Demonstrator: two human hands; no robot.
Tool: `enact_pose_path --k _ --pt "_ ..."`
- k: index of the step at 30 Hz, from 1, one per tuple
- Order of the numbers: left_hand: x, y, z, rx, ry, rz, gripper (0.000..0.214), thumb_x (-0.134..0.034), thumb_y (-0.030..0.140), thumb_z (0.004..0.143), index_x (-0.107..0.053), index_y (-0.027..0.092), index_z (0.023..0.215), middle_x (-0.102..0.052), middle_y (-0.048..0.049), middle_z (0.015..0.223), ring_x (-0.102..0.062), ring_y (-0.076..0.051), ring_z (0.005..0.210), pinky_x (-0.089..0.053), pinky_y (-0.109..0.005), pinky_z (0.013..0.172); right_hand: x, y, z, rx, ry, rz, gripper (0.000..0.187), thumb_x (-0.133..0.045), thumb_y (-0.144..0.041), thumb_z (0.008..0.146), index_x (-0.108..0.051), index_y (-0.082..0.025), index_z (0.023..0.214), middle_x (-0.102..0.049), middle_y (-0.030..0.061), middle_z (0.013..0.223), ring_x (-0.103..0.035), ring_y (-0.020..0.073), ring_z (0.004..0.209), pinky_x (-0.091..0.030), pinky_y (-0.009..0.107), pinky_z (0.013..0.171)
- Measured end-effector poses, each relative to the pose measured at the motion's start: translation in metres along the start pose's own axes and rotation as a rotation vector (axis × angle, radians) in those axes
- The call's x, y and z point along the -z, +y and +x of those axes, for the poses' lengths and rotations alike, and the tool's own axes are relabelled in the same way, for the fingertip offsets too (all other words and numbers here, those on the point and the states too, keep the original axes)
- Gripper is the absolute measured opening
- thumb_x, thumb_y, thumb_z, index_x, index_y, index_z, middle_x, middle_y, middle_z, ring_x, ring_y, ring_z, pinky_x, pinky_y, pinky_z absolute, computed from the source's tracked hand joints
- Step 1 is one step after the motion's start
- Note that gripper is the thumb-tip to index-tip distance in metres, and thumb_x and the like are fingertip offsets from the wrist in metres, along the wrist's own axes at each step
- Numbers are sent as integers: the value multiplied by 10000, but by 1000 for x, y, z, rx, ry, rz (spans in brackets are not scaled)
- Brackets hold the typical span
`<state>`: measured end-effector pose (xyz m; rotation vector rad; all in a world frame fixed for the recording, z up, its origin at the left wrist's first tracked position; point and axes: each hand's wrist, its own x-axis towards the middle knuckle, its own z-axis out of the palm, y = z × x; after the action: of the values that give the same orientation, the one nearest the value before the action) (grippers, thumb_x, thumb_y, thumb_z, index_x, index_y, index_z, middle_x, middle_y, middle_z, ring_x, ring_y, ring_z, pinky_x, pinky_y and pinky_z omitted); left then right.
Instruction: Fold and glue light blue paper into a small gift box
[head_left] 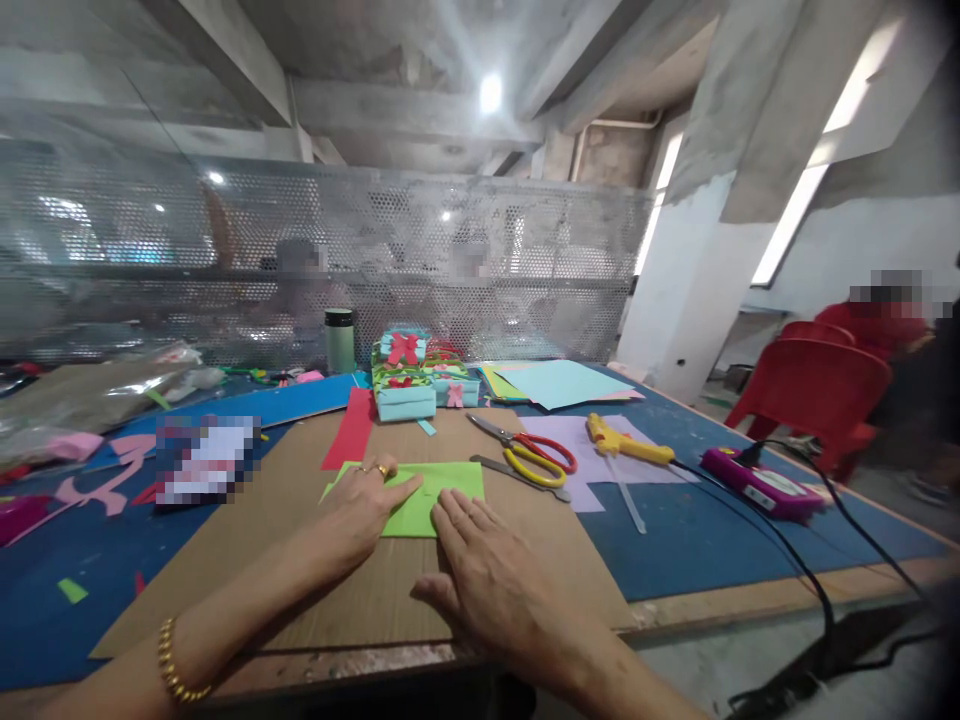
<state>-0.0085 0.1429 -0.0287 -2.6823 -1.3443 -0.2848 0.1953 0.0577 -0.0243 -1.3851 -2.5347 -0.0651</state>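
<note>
A light green sheet of paper (pixel 439 490) lies on a brown cardboard sheet (pixel 360 590) at the middle of the table. My left hand (pixel 361 508), with a ring and a gold bracelet, rests flat on the paper's left part, index finger stretched along a fold. Flat and spread, my right hand (pixel 487 570) has its fingertips touching the paper's near right edge. Neither hand holds anything.
Red and yellow scissors (pixel 534 456), a yellow glue gun (pixel 622 440) with black cable, a purple device (pixel 757 482), a red paper strip (pixel 351 428), decorated blue boxes (pixel 409 380), a green tumbler (pixel 339 340), coloured paper sheets (pixel 562 383). Red chairs (pixel 810 395) and a person sit right.
</note>
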Motion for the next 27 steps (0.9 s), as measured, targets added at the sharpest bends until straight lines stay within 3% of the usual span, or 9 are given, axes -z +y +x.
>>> enact_pose_path --k 3,6,8,11,14,19,22,27 --pt "-3 0 2 17 -2 -39 531 -400 141 949 -545 378 1402 -551 -107 1254 -541 -286 1124 -441 -416 923 6 -2 9 -28 29 -47 577 -512 -526 966 -616 -55 1284 -607 229 1353 -546 364 1284 -470 471 1035" --pt "-10 -2 4 50 26 -117 464 -403 199 980 -581 383 1366 -527 -93 1298 -520 -271 1143 -434 -398 949 16 -6 22 -69 -2 -91 341 -490 -408 998 -716 -153 996 -734 137 1033 -690 293 979 -533 386 812" --pt "-14 -4 3 47 58 -169 453 -414 212 978 -587 394 1355 -513 -80 1327 -491 -272 1185 -415 -407 986 20 -7 30 -103 -1 -151 271 -508 -308 981 -718 -174 873 -732 111 886 -697 260 827 -508 349 716" --pt "-15 -5 1 65 86 -221 523 -410 149 943 -568 410 1368 -483 -78 1356 -481 -273 1204 -409 -423 997 19 -3 38 -127 52 -220 171 -558 -192 908 -700 -184 812 -712 105 855 -676 264 805 -486 338 667" --pt "-12 -4 0 54 73 -233 566 -411 121 916 -547 404 1388 -482 -75 1336 -467 -279 1226 -409 -426 1001 5 9 42 -71 115 -251 197 -504 -126 904 -693 -177 879 -703 126 961 -658 298 901 -519 390 735" --pt "-8 -4 1 14 80 -217 612 -398 112 906 -496 413 1430 -492 -76 1299 -490 -272 1193 -388 -430 1025 -29 35 44 73 244 -295 485 -383 -29 882 -564 -89 1329 -544 208 1428 -546 324 1285 -493 493 1026" --pt "-7 -5 1 28 59 -220 591 -398 132 910 -516 403 1421 -482 -87 1312 -497 -280 1185 -384 -429 1031 -38 43 43 91 190 -321 539 -349 -22 874 -522 -61 1383 -543 216 1436 -539 306 1318 -506 463 1044" --pt "-3 -5 0 40 50 -264 570 -393 144 911 -540 400 1399 -481 -80 1319 -489 -281 1213 -392 -438 1041 -30 34 43 62 112 -318 544 -387 -63 890 -488 -49 1424 -501 241 1465 -502 335 1350 -459 493 1087"
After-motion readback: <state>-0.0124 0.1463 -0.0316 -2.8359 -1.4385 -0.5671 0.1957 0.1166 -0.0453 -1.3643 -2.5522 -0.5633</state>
